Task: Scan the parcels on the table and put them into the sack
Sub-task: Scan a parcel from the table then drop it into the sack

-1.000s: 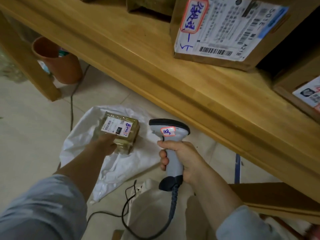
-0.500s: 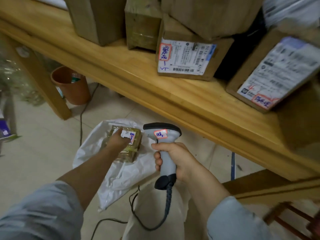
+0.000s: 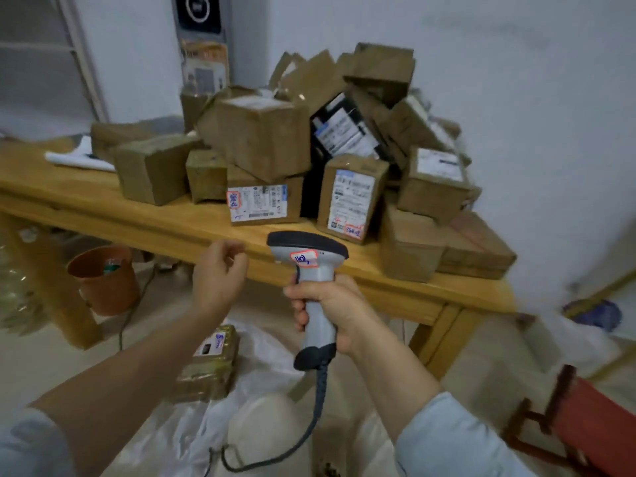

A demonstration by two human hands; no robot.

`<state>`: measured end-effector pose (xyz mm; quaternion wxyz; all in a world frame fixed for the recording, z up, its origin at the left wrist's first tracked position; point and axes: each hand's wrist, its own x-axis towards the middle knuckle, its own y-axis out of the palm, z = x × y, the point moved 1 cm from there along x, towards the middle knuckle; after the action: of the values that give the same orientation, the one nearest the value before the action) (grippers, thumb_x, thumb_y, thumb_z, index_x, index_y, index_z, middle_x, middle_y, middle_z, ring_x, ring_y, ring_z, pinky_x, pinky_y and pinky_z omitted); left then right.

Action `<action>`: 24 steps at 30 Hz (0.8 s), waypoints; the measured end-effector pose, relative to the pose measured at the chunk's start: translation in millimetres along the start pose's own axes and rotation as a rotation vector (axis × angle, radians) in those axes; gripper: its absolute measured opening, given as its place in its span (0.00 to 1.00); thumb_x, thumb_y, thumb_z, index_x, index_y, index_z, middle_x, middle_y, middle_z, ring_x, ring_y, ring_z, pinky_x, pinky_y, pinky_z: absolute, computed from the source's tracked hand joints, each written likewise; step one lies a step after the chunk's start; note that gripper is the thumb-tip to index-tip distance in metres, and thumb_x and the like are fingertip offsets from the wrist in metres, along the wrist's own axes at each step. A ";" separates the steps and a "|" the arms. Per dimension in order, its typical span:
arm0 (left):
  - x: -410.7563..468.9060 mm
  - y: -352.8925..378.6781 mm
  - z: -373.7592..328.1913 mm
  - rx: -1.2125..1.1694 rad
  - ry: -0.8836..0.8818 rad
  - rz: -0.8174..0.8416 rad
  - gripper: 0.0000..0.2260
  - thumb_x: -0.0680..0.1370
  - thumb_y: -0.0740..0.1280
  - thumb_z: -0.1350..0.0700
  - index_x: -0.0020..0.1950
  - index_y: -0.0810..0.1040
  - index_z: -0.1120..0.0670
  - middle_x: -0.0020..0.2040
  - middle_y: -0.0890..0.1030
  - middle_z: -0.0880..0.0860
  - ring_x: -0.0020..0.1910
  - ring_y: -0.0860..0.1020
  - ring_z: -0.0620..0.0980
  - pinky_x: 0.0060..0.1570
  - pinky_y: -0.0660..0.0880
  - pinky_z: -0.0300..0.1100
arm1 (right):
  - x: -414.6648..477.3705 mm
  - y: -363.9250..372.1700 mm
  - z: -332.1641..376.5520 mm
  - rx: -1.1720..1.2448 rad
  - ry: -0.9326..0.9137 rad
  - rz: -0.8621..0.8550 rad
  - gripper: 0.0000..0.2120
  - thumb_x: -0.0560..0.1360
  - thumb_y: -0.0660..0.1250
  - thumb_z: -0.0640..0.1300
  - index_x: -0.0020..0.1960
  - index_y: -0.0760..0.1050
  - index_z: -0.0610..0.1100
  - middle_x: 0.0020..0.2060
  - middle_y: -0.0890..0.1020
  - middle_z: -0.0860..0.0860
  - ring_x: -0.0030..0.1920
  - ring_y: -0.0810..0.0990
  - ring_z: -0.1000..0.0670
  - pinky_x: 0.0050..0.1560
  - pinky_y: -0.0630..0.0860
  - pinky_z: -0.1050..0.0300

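Pale floor (image 3: 41,356) lies under me, with the white sack (image 3: 272,366) spread on it by my knees. One taped parcel (image 3: 210,366) lies on the sack, label up, just below my left forearm. My right hand (image 3: 330,311) grips the grey scanner (image 3: 309,256) by its handle, its cable (image 3: 309,425) hanging down over the sack. My left hand (image 3: 216,273) is raised beside it, apart from it, fingers loosely curled and holding nothing, in front of the wooden table (image 3: 155,218) edge. An orange pot (image 3: 103,280) stands under the table on the left. On the table a heap of brown parcels (image 3: 261,139) is piled against the white wall (image 3: 516,98), two at the front with labels facing me
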<state>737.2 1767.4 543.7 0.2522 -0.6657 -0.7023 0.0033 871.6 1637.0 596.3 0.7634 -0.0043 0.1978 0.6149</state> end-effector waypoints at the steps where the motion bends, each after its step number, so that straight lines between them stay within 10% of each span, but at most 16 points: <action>1: 0.9 7.5 -19.7 -0.046 0.038 0.022 0.06 0.78 0.64 0.58 0.54 0.76 0.52 0.46 0.78 0.52 0.45 0.76 0.50 0.46 0.73 0.46 | -8.2 -7.8 9.7 0.013 -0.040 -0.025 0.08 0.71 0.69 0.31 0.48 0.75 0.38 0.25 0.74 0.47 0.22 0.71 0.52 0.26 0.72 0.60; 5: -0.1 41.7 -92.8 -0.143 0.113 0.092 0.07 0.78 0.64 0.59 0.56 0.75 0.54 0.44 0.75 0.46 0.44 0.74 0.44 0.41 0.69 0.34 | -37.4 -40.6 40.7 0.071 -0.194 -0.142 0.06 0.72 0.68 0.31 0.47 0.75 0.37 0.26 0.75 0.46 0.23 0.71 0.51 0.25 0.72 0.60; 10: 0.9 88.9 -156.9 -0.234 0.032 0.248 0.14 0.77 0.67 0.53 0.62 0.74 0.56 0.45 0.74 0.44 0.48 0.75 0.48 0.48 0.73 0.43 | -60.1 -80.2 69.3 0.223 -0.307 -0.274 0.03 0.72 0.68 0.31 0.45 0.76 0.36 0.28 0.76 0.45 0.24 0.73 0.51 0.26 0.72 0.60; 15: 16.0 141.9 -219.9 0.009 0.136 0.391 0.29 0.74 0.70 0.43 0.69 0.68 0.58 0.60 0.76 0.56 0.61 0.75 0.55 0.54 0.74 0.47 | -66.4 -123.4 96.5 0.355 -0.389 -0.411 0.04 0.72 0.68 0.32 0.41 0.75 0.38 0.27 0.77 0.45 0.24 0.74 0.51 0.29 0.75 0.58; 18: 23.8 176.7 -247.9 0.261 0.113 0.456 0.50 0.68 0.69 0.34 0.77 0.50 0.59 0.74 0.61 0.63 0.72 0.62 0.62 0.67 0.66 0.57 | -64.7 -146.9 105.8 0.428 -0.387 -0.446 0.03 0.73 0.68 0.33 0.42 0.75 0.39 0.26 0.77 0.47 0.25 0.74 0.51 0.29 0.75 0.58; 24: 27.3 228.7 -276.5 0.591 0.021 0.513 0.60 0.65 0.70 0.30 0.77 0.34 0.59 0.76 0.50 0.66 0.74 0.55 0.64 0.68 0.61 0.57 | -51.6 -181.4 104.6 0.457 -0.379 -0.480 0.04 0.72 0.69 0.33 0.42 0.76 0.39 0.27 0.78 0.46 0.26 0.74 0.50 0.28 0.75 0.58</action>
<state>1050.2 1727.4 716.8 0.4313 -0.7183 -0.4793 0.2615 1064.7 1570.5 665.7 0.8899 0.2338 0.1787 0.3485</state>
